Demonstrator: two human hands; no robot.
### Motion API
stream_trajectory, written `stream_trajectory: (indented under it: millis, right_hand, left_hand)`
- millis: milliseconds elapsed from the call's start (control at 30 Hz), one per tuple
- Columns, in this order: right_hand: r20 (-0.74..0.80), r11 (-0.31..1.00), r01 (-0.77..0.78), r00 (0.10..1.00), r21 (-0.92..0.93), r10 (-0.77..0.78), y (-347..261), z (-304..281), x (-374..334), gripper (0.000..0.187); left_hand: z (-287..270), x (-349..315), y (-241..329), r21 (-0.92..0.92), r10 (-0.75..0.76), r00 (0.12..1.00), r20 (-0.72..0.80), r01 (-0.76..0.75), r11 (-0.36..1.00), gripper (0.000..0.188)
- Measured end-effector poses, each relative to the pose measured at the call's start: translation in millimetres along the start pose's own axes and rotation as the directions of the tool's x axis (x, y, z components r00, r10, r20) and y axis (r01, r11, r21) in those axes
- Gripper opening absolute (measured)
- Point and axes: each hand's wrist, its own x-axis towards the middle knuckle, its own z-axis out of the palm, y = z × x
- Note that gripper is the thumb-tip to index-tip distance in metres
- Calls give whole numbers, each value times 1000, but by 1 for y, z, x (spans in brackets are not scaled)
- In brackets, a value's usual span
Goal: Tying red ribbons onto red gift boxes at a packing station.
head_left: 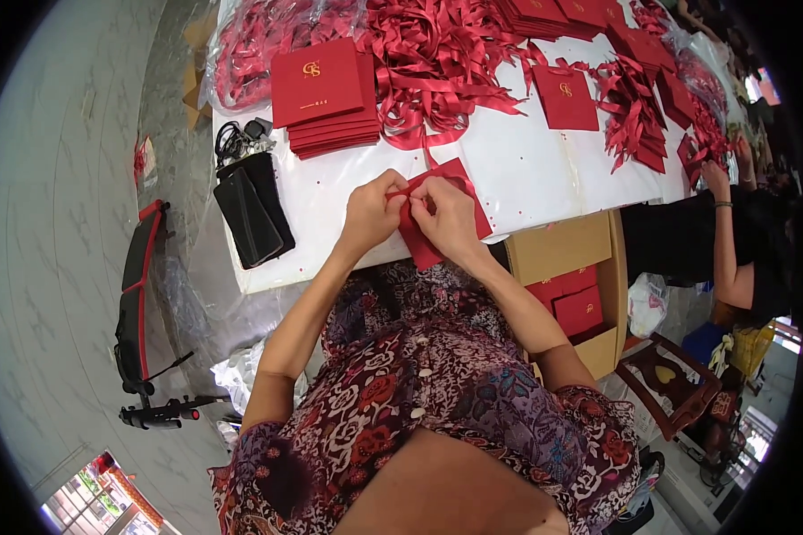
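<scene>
A flat red paper bag (473,198) lies tilted at the table's near edge, right in front of me. My left hand (372,212) is closed in a pinch at the bag's left side, on what looks like a thin red ribbon (401,190). My right hand (446,217) rests over the bag with its fingers bent together, gripping close to the left fingertips. The fingers hide most of the ribbon between them. A stack of red bags (323,89) with gold print stands beyond my left hand. Behind the bag lies a loose heap of red ribbons (437,62).
A black phone (248,217) on a dark pouch and some keys (241,138) lie at the left. Another red bag (566,98) and a ribboned pile (633,116) sit to the right. An open carton (562,245) holds red bags. A co-worker's arm (727,232) reaches in at right.
</scene>
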Motion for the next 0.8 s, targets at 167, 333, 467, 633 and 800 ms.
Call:
stream_trajectory:
  millis: [167, 333, 467, 633, 800]
  right_hand:
    - [138, 954, -256, 962, 156, 235, -11, -13, 9, 8]
    - [128, 989, -146, 981, -5, 145, -11, -13, 10, 10]
    - [65, 999, 15, 998, -36, -13, -4, -3, 5, 12]
    - [199, 984, -171, 967, 47, 159, -2, -14, 10, 14]
    - [176, 998, -55, 983, 20, 50, -6, -44, 27, 14]
  left_hand:
    - [0, 3, -23, -560, -169, 965, 200, 254, 789, 16]
    - [1, 3, 2, -256, -115, 990, 78, 132, 958, 15]
    - [1, 3, 4, 14, 40, 999, -12, -40, 999, 12]
    - [4, 2, 1, 32, 50, 999, -18, -49, 998, 16]
    - [4, -1, 2, 136, -41, 996, -78, 52, 989, 26]
